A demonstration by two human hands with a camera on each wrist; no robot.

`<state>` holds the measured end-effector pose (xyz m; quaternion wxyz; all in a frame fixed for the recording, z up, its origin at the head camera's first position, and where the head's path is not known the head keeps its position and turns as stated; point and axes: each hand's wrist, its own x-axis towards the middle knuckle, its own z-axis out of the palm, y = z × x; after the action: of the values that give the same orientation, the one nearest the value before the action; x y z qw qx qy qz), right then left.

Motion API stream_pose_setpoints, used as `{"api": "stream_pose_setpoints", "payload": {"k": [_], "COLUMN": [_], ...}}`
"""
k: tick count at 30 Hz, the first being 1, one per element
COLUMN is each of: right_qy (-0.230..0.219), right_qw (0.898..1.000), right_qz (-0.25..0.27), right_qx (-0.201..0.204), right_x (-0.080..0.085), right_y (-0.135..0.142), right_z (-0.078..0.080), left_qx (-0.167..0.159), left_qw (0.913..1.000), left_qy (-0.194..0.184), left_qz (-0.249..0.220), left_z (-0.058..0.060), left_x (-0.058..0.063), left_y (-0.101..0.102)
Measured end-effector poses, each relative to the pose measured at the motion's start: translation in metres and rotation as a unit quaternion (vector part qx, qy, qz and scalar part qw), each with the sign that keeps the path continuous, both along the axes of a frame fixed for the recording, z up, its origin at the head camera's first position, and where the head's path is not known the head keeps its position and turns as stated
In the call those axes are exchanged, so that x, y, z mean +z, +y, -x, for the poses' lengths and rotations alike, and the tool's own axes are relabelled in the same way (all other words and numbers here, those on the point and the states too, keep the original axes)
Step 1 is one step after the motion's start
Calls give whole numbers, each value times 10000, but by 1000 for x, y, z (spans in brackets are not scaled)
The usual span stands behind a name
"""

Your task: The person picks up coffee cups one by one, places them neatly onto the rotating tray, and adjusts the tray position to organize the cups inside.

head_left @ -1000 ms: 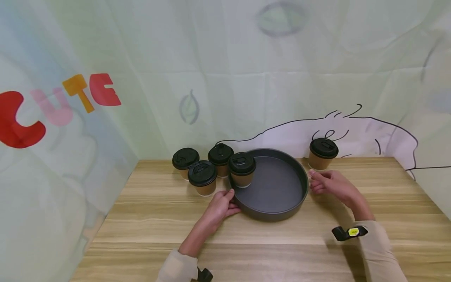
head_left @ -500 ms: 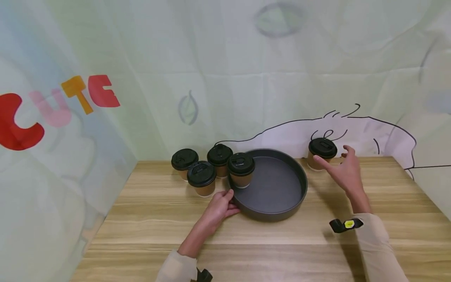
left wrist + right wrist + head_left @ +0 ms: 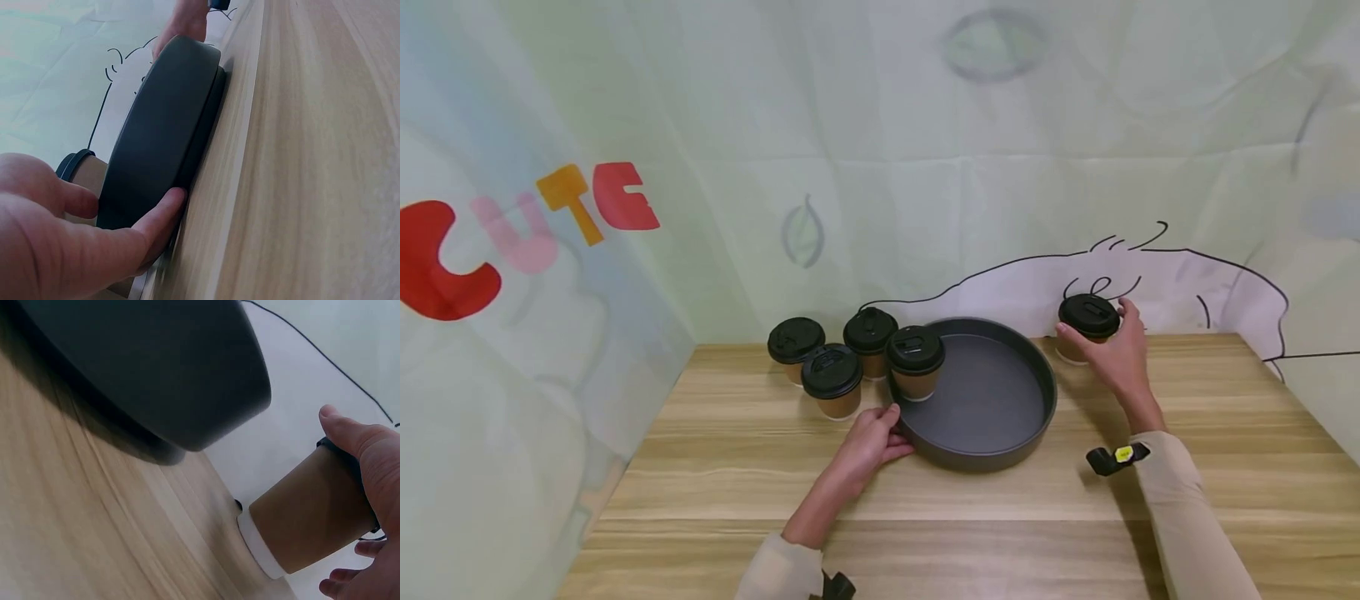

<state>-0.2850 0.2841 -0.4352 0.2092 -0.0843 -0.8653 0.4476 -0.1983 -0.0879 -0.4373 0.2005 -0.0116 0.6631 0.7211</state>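
Observation:
A round dark grey pan [image 3: 988, 400] sits on the wooden table. My left hand [image 3: 865, 446] holds its near left side, thumb at the rim and fingers against the outer wall, as the left wrist view shows. Inside the pan, by its left rim, stands a lidded paper cup [image 3: 916, 379]. My right hand [image 3: 1118, 354] is around another lidded paper cup [image 3: 1086, 317] at the back right, with the thumb at its lid. In the right wrist view this brown cup [image 3: 312, 512] stands upright on the table; the lower fingers [image 3: 344, 575] appear apart from it.
Left of the pan, several black-lidded cups stand close together: one at the back left [image 3: 796, 346], one in front [image 3: 832, 383], one nearer the pan [image 3: 870, 337]. A printed cloth backdrop [image 3: 737, 250] rises behind the wooden table [image 3: 715, 467].
My right hand has moved from beside the pan's right rim up and back to the far right cup, its fingers spreading and then coming around it. The left hand and pan have stayed put.

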Motion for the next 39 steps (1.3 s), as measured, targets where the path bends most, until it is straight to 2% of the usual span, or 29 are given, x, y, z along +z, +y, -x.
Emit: {"api": "stream_pose_setpoints", "payload": {"k": [10,16,23,27,33,36,39], "right_qy": [38,12,82,149,444,553,449], "right_qw": [9994,9976,9967,9956,9938,9906,9843], "right_qz": [294,609,651,759,733,728,796], "right_qx": [164,320,475,534,713,1017,1509], "right_x": [-13,-16,-18,-9,20,35,47], "right_y": [4,2,1,2,-8,-21,-42], "right_z": [13,14,13,7,-5,-14,-26], "left_qx": [15,35,91,62,110,124,101], "left_qw": [10000,10000,9999,10000,9999,9999,9999], "left_qy": [-16,-31,-43,-15,-49,-82,-90], "left_qz": [32,42,42,1,-18,15,34], "left_z": [-2,-2,-2,-2,-1,0,1], "left_x": [-4,-4,-3,-2,-3,-2,0], "left_y": [-3,-4,-4,-1,1,1,0]}}
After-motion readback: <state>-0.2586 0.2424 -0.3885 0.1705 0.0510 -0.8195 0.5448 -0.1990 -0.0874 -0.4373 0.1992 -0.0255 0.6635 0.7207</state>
